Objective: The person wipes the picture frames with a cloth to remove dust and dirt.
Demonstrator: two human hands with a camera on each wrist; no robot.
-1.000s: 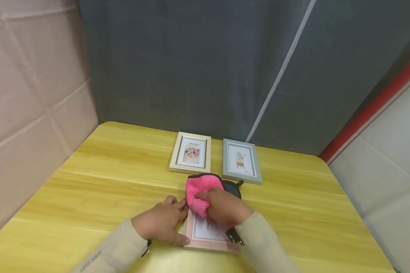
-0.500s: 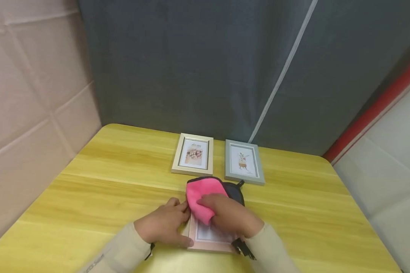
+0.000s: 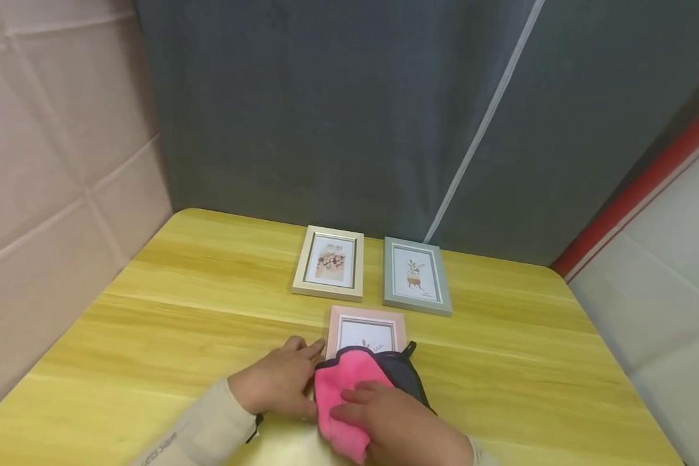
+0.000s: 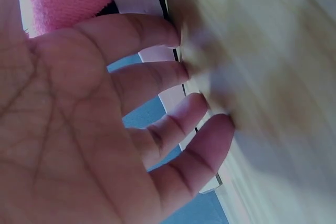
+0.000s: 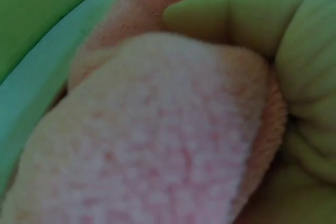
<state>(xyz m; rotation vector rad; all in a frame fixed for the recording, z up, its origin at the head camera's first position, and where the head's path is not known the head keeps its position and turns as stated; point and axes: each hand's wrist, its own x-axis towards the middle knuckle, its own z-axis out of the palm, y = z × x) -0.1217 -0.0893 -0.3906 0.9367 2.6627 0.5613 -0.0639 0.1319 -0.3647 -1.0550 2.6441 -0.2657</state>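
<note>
A pink picture frame [image 3: 366, 314] lies flat on the table, its lower part covered by a pink cloth with a dark backing and edging [image 3: 352, 378]. My right hand [image 3: 404, 421] presses this cloth onto the frame; in the right wrist view the cloth [image 5: 152, 129] bunches up between thumb and fingers. Along the frame's left side rests my left hand [image 3: 282, 382], thumb near the cloth's edge. The left wrist view shows its fingers [image 4: 152, 82] spread and nearly straight, tips at the frame's side and the tabletop.
Behind the pink frame, a cream-gold picture frame [image 3: 329, 292] and a grey-green picture frame [image 3: 389, 275] lie on the yellow wood-grain table [image 3: 210, 291]. A dark panel [image 3: 297, 116] rises at the table's back edge. Pale walls [image 3: 64, 149] stand on both sides.
The right hand has slid the cloth toward the person, from the pink frame's upper part to its lower part, uncovering its top. The left hand has stayed at the left side.
</note>
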